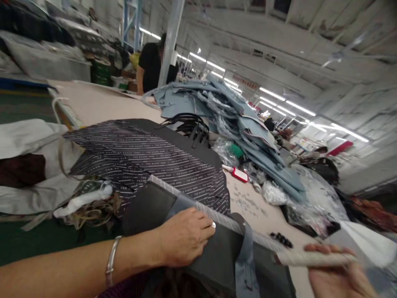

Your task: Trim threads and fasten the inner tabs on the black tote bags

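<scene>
My left hand [187, 236], a bracelet at its wrist, has its fingers pinched together at the top edge of a dark grey bag [217, 252]. A small shiny metal piece [214, 225] shows at the fingertips. Along the bag's edge runs a clear strip [226, 217] with markings, and a blue-grey strap [246, 265] hangs over its front. At the lower right, my right hand [338, 269] is closed around a pale, wrapped stick-like tool [316, 259]. Its dark end points at the bag. The tool's exact kind is unclear from blur.
Striped dark lining pieces [161, 153] lie behind the bag. Beyond is a heap of blue-grey bag pieces [223, 107]. Small metal parts [248, 203], black pieces [281, 239] and a red-and-white bottle [238, 174] lie on the table [93, 101]. A person [151, 66] stands behind a pole.
</scene>
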Motion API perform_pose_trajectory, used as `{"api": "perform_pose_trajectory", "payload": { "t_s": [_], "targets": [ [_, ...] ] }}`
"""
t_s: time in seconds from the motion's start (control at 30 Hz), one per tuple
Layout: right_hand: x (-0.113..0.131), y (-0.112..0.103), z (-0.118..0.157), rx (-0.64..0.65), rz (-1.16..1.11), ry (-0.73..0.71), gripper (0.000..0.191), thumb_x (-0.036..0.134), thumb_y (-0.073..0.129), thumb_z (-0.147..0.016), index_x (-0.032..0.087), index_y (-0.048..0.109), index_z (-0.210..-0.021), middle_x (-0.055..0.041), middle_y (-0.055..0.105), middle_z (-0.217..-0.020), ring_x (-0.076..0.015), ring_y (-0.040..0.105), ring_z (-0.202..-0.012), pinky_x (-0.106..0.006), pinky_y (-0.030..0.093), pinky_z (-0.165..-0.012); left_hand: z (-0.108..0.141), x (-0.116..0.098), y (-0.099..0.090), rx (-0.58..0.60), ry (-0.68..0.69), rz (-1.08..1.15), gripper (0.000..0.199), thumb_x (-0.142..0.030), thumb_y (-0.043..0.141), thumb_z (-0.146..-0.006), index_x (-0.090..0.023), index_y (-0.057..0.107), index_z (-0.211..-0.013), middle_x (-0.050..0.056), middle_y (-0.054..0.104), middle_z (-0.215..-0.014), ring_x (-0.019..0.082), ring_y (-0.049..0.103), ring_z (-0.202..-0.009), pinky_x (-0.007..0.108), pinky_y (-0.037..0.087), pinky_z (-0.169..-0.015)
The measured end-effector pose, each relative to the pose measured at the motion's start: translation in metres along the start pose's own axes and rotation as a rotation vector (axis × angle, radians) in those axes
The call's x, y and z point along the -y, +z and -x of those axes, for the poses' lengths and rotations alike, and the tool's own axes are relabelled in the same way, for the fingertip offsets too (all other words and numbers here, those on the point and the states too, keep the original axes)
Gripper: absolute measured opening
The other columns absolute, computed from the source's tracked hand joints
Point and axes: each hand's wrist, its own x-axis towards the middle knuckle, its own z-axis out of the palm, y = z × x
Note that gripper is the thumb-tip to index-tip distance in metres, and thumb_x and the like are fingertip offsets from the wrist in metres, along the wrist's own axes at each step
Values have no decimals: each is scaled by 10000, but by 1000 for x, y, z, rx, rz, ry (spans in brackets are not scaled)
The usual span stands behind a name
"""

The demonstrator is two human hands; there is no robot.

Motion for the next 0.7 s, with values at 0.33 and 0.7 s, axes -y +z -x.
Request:
{"api": "perform_pose_trajectory", "payload": {
  "t_s": [0.33,0.7],
  "targets": [
    [-53,110,7,-12,-524,372,295,315,706,-835,195,473,-699,145,300,-447,-35,271,-337,-151,319,-400,0,4,6,-44,4,10,265,-264,535,-949,-175,615,-1185,84,696,-1102,220,604,-1035,350,413,-889],
    [-74,114,7,-4,-567,458,209,232,657,-851,190,487,-737,141,356,-417,-37,335,-329,-139,349,-404,1,6,9,-29,-10,45,262,-266,493,-970,-166,619,-1177,101,696,-1133,228,608,-1058,365,413,-894]
  ]
}}
